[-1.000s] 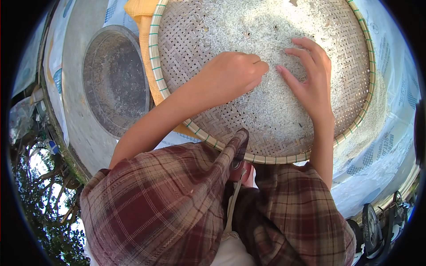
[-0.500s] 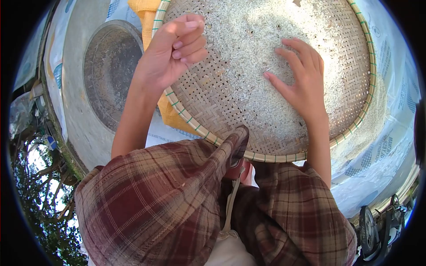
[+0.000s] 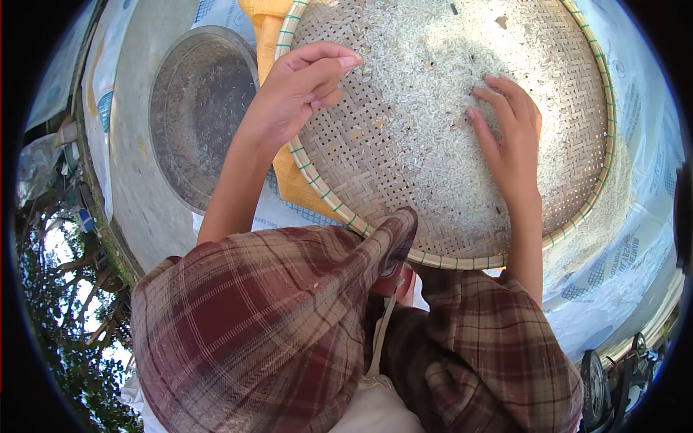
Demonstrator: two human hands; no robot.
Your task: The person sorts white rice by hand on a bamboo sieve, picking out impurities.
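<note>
A round woven bamboo tray (image 3: pixel 354 162) with green-stitched rim bears a spread of pale rice grains (image 3: pixel 426 119). My left hand (image 3: pixel 292 97) hovers over the tray's left side, its thumb and index finger pinched together and the other fingers curled. Whatever sits in that pinch, if anything, is too small to make out. Over the rice on the right, my right hand (image 3: pixel 516 141) has its fingers bent and apart, with the fingertips close to the grains. Dark specks and a brown leaf-like bit (image 3: pixel 501 22) lie among the rice.
Left of the tray stands a round grey metal basin (image 3: pixel 206 119). Orange cloth or sacking (image 3: pixel 296 184) lies under the tray's left edge. White printed sheeting (image 3: pixel 613 274) with more grain (image 3: pixel 603 231) spreads at right. A wheeled vehicle (image 3: pixel 621 382) is at lower right.
The view has shifted slightly. My left hand's thumb and index finger now reach further out in their pinch. My right thumb has moved closer to its fingers.
</note>
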